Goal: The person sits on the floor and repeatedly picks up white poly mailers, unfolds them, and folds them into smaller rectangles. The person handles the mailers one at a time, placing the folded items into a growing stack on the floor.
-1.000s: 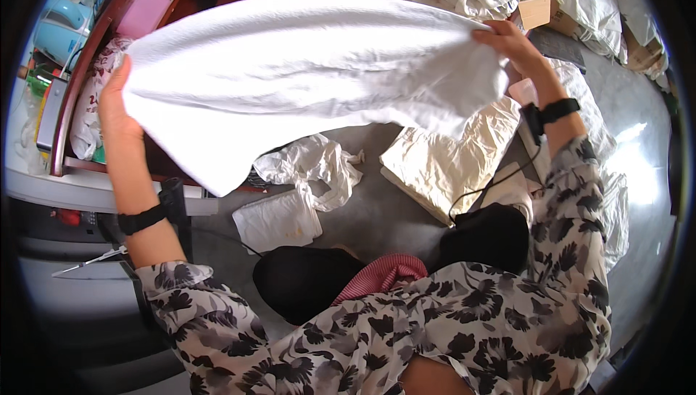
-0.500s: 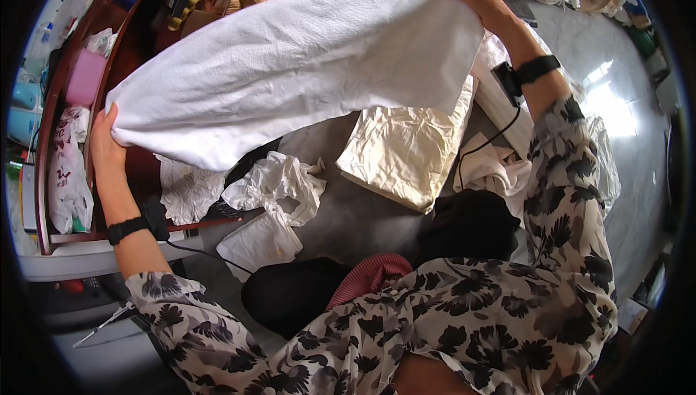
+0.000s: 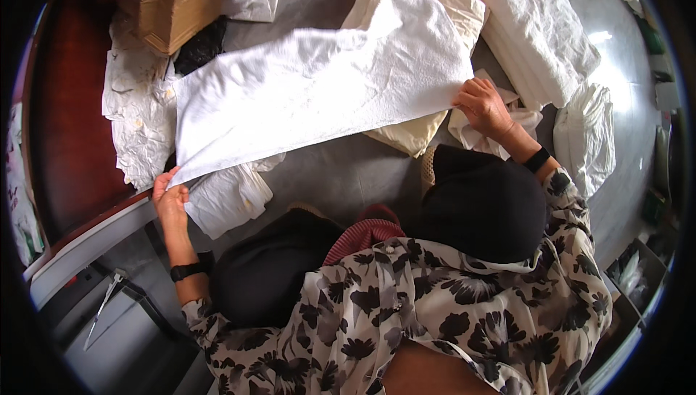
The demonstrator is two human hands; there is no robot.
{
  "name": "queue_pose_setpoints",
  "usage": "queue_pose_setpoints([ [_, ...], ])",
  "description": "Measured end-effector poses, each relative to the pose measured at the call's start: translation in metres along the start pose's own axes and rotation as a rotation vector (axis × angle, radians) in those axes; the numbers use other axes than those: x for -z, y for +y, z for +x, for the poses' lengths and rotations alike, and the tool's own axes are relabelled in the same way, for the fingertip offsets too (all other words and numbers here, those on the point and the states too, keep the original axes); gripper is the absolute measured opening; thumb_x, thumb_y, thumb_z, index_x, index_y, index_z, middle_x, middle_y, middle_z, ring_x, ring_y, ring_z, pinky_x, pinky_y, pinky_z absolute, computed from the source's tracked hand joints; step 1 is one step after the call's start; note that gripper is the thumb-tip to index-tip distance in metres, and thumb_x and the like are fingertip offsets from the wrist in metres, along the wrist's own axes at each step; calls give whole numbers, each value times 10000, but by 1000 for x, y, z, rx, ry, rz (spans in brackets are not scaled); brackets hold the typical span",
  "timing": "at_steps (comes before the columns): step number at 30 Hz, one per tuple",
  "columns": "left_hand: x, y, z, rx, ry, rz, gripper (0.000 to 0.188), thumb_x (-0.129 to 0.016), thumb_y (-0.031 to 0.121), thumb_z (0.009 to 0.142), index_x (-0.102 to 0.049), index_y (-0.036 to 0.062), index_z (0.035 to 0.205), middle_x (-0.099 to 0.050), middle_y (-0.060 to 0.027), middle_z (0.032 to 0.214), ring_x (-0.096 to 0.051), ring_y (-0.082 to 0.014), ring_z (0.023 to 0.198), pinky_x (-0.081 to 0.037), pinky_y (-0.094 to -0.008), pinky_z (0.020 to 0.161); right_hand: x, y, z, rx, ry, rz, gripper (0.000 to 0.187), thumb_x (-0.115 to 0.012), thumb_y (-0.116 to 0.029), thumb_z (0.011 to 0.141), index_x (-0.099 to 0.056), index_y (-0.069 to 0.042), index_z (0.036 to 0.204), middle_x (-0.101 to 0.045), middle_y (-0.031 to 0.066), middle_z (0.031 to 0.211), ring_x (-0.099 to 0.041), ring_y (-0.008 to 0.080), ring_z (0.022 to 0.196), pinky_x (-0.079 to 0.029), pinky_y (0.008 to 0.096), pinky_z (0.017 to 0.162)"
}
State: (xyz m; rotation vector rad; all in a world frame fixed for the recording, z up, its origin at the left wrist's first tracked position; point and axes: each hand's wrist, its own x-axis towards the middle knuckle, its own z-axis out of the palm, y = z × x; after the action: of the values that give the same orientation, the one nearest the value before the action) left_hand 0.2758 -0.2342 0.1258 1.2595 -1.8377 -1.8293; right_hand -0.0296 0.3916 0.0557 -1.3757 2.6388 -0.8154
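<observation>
Watching from afar through the head camera, I see a grey floor [image 3: 330,177] spread below the work. Across its middle stretches a white cloth [image 3: 319,90], pulled out wide between two hands, its near edge almost straight and sloping up toward the right. Part of it overlaps a cream cloth [image 3: 411,135] in view; I cannot tell whether they touch. A rolled white towel [image 3: 536,39] lies to the right, beyond the right hand [image 3: 484,108], and a cardboard box [image 3: 174,3] stands at the far left. A folded white cloth [image 3: 228,199] lies just beside the left hand [image 3: 172,195].

My right fingers [image 3: 473,92] are curled closed on the white cloth's near right corner, with their tips partly hidden. My left fingers [image 3: 164,179] and thumb are pinched together on its near left corner, with hardly any gap between them.
</observation>
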Motion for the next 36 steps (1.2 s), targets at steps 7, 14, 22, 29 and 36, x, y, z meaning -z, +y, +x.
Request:
queue_pose_setpoints([
  [7,-8,-33,-19,-62,-56,-63,249,-519,-118,812,-568,49,991,-591,-210,1288,-600,-255,1112,-538,-334,864,-12,4,-12,-96,-49,-83,122,-689,-32,731,-654,-103,824,-587,49,838,-568,264,852,-433,370,762],
  [14,-15,-26,-25,-351,-175,466,224,-529,-170,714,-494,32,806,-655,-155,1221,-587,-224,1156,-408,-308,1016,-10,-2,0,-41,-62,-154,95,-681,-92,750,-649,-87,839,-603,67,882,-574,285,905,-440,409,814],
  [22,-37,-33,-57,-453,-271,990,244,-594,-145,697,-538,15,871,-686,-81,1138,-667,-223,990,-499,-274,794,3,-17,10,-6,-25,-256,128,-689,-46,757,-622,-85,858,-623,46,963,-579,264,1024,-397,391,870],
  [29,-34,20,-31,-536,90,446,209,-659,-55,811,-535,85,905,-520,39,856,-519,-90,800,-430,-223,757,30,14,48,-318,212,116,213,-559,43,858,-603,-64,1037,-635,65,981,-595,193,980,-431,315,879],
  [36,-24,161,-60,-644,189,-223,131,-592,100,963,-615,13,1058,-674,-90,1033,-642,-180,964,-509,-333,893,130,53,118,-416,576,845,210,-610,-221,980,-610,-77,1132,-622,-27,934,-554,40,842,-426,197,753],
])
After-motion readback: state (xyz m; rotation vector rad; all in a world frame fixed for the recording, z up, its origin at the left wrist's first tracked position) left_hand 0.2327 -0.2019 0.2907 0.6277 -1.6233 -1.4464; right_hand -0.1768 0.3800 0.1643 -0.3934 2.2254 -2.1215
